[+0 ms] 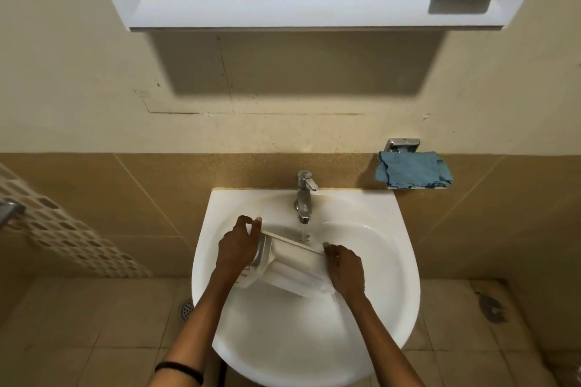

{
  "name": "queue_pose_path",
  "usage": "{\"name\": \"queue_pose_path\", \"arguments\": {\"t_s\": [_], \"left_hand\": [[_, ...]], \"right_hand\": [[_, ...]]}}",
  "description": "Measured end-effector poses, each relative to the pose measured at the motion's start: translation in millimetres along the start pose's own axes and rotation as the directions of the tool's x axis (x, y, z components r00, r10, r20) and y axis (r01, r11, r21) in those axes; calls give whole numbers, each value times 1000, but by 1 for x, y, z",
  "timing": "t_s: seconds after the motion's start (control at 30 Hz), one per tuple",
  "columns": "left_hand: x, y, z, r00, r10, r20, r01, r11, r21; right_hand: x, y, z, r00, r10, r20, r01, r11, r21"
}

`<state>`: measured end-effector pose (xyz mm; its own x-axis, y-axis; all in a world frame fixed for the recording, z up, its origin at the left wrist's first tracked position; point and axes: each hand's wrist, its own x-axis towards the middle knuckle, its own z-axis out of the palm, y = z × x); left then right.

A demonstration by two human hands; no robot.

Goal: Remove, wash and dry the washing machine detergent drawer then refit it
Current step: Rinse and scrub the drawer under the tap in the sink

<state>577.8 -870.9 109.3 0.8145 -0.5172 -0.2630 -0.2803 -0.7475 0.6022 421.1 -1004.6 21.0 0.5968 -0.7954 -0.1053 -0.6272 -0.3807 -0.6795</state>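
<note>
head view: left hand [239, 247] and right hand [344, 267] grip drawer [292, 267] ends.

No writing can be read anywhere, the detergent drawer [295, 264] included.

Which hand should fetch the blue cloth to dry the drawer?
Probably the right hand: the blue cloth sits right of the tap, on that side; the left hand grips the opposite end of the drawer.

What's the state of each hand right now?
Left hand: closed, gripping one end of the detergent drawer.
Right hand: closed, gripping the drawer's other end.
</note>
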Motion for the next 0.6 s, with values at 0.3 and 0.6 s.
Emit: {"name": "queue_pose_path", "arguments": {"t_s": [0.3, 0.6], "left_hand": [[0, 45, -25, 992, 130, -3, -130, 991, -20], [22, -4, -40, 981, -196, -2, 196, 979, 52]], "right_hand": [[-10, -48, 28, 998, -17, 64, -29, 762, 647], [-9, -43, 29, 987, 103, 123, -159, 523, 837]]}}
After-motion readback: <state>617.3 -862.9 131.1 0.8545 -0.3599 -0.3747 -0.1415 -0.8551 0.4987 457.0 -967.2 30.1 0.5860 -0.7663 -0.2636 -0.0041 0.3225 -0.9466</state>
